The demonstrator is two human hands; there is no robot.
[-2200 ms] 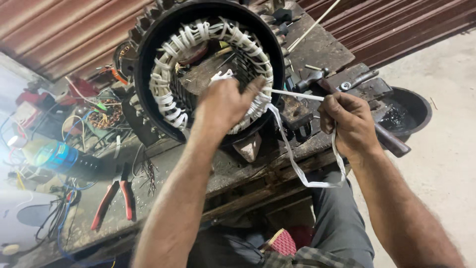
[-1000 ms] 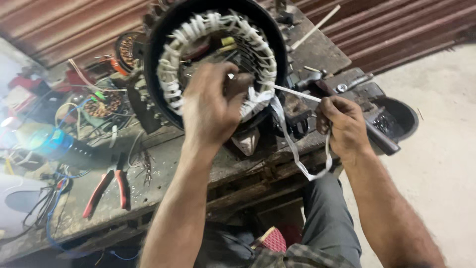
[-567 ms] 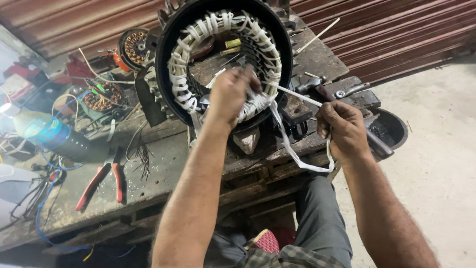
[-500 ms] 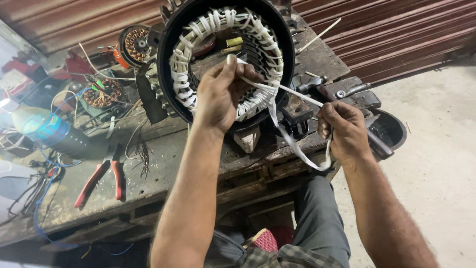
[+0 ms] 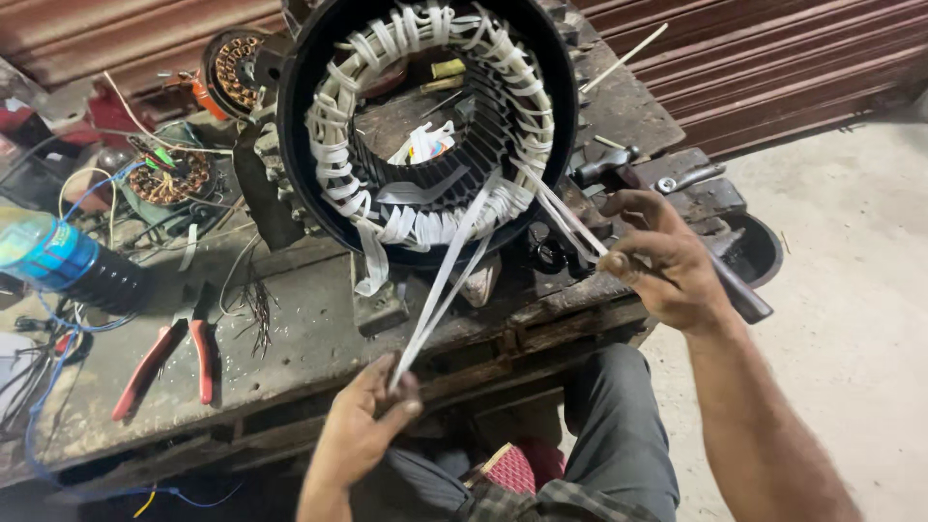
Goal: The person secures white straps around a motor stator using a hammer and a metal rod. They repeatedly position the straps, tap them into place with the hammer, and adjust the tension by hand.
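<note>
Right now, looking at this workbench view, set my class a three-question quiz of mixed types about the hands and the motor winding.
1. True or false: both hands pull white tape that runs from the stator.
2. Which tool lies on the bench left of the stator? A) red-handled pliers B) a saw C) a paintbrush
3. Fill in: the blue-capped bottle lies on its ____.

Key
1. True: the left hand pinches the strands low, and the right hand grips those at the stator's right.
2. A
3. side
</note>
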